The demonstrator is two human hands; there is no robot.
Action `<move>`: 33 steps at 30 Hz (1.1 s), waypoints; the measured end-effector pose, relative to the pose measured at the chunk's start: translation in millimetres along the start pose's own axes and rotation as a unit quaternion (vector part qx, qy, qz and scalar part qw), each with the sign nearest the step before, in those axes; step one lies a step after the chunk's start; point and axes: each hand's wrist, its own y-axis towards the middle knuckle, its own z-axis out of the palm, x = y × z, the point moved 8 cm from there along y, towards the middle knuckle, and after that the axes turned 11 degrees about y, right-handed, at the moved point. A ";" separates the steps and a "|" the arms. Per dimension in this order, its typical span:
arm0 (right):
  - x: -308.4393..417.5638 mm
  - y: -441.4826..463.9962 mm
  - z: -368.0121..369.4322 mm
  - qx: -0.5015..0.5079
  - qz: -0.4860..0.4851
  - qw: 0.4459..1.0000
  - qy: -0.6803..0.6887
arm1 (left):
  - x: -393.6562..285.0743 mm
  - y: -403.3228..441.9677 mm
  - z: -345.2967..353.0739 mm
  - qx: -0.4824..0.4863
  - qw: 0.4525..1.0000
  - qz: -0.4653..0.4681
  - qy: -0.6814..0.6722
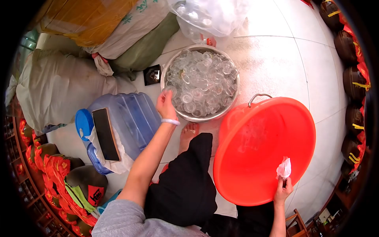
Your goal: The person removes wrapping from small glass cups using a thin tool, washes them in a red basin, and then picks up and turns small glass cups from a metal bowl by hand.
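A round metal basin (238,86) on the floor is heaped with small clear glass cups (203,77). At its left rim is my left hand (166,106), its fingers closed on a clear glass cup (170,91). My right hand (283,190) pinches a crumpled white cloth (284,168) between thumb and fingers, over the lower right part of a large red tub (252,146). The tub is tilted towards me, and its inside shows no objects.
On the left, a blue water jug (130,122) lies on its side with a phone (106,134) on it. Large sacks (63,85) stand behind. A small black box (152,75) is beside the basin. Dark jars (354,83) line the right.
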 end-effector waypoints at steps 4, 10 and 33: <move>-0.1 -0.1 -0.4 -0.004 0.004 1.000 -0.001 | 20.5 37.5 5.7 -0.010 0.992 0.066 0.104; -0.1 -1.0 -2.4 -0.003 0.000 1.000 0.002 | 12.2 30.9 10.6 -0.047 0.903 0.184 0.385; 1.6 0.0 -2.4 0.023 0.001 1.000 -0.001 | -14.9 -41.3 44.8 0.106 0.762 0.369 0.522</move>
